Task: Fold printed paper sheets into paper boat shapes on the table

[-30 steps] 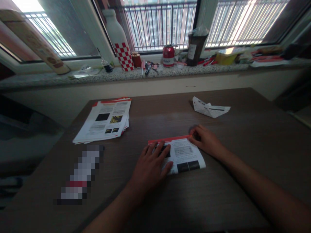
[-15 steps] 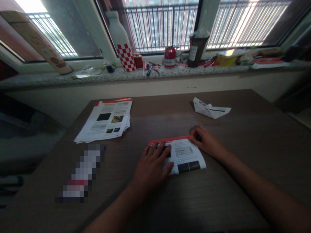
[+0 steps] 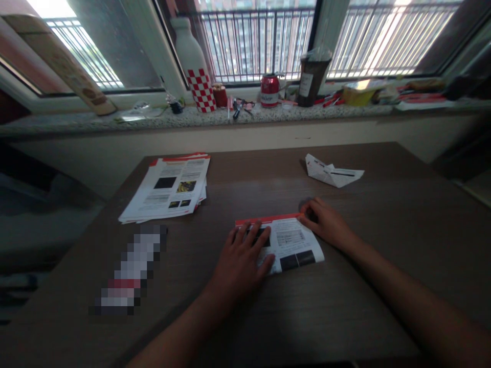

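Note:
A printed sheet of paper [image 3: 289, 235] with a red strip along its far edge lies in front of me, apparently folded, its near right corner lifting slightly. Spread flat over its left part is my left hand [image 3: 245, 250], fingers apart, covering some of the print. My right hand [image 3: 320, 220] pinches the far right corner at the red edge, thumb and fingers together. Beyond the hands sits a folded paper boat [image 3: 333, 171], made from printed paper.
A stack of printed sheets [image 3: 164, 189] lies at the table's far left. Nearer is a pixelated, phone-like object [image 3: 128, 271]. Along the stone windowsill [image 3: 153, 120] stand a checkered bottle [image 3: 201, 89], a red can [image 3: 269, 92] and a dark drink cup [image 3: 310, 79].
Both hands keep nearly the same place on the paper. The view has shifted very slightly.

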A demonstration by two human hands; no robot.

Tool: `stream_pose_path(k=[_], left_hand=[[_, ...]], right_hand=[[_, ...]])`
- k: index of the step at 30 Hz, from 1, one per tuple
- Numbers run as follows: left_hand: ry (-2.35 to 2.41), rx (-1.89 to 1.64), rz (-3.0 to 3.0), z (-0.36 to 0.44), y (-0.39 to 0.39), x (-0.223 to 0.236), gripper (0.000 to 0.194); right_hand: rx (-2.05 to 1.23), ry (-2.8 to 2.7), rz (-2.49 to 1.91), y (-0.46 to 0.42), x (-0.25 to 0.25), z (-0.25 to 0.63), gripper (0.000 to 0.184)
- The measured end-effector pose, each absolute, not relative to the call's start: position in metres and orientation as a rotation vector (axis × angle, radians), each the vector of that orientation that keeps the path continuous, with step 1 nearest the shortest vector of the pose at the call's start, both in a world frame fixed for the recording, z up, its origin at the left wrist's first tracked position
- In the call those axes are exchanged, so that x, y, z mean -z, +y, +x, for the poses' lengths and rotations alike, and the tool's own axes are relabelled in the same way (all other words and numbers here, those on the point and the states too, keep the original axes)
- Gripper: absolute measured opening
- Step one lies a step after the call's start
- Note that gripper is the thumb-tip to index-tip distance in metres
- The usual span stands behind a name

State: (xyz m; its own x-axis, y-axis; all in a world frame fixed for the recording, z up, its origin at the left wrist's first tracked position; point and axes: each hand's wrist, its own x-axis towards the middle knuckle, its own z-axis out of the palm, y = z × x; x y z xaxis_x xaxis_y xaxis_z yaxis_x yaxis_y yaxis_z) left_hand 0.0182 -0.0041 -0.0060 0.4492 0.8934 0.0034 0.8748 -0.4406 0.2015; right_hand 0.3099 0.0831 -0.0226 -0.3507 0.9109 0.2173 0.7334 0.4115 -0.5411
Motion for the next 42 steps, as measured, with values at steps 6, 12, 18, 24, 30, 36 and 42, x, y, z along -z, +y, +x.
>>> stream_pose_path(k=[6, 12, 18, 24, 30, 36, 42], left_hand=[[1.558, -0.156, 2.539, 0.019, -0.004, 0.007, 0.062], [1.567, -0.209, 2.546, 0.019, -0.004, 0.01, 0.061], [1.567, -0.227, 2.542, 0.02, -0.004, 0.011, 0.061], [1.589, -0.242, 2.553, 0.021, -0.007, 0.013, 0.06], [1.581, -0.222, 2.537, 0.022, -0.007, 0.012, 0.061], [1.594, -0.212, 2.55, 0.022, -0.007, 0.013, 0.061], [1.623, -0.19, 2.553, 0.02, -0.008, 0.014, 0.061]], right_hand=[[-0.499, -2.177, -1.406, 0.082, 0.022, 0.31, 0.014], [-0.529, -2.157, -1.382, 0.083, 0.012, 0.312, 0.022], [-0.316, -2.234, -1.35, 0.057, -0.039, 0.294, 0.036], [-0.175, -2.531, -1.242, 0.016, -0.027, 0.244, 0.064], [-0.121, -2.609, -1.242, 0.014, 0.011, 0.245, 0.069], [-0.16, -2.631, -1.252, 0.013, 0.024, 0.254, 0.072], [-0.138, -2.645, -1.264, 0.012, 0.035, 0.257, 0.075]])
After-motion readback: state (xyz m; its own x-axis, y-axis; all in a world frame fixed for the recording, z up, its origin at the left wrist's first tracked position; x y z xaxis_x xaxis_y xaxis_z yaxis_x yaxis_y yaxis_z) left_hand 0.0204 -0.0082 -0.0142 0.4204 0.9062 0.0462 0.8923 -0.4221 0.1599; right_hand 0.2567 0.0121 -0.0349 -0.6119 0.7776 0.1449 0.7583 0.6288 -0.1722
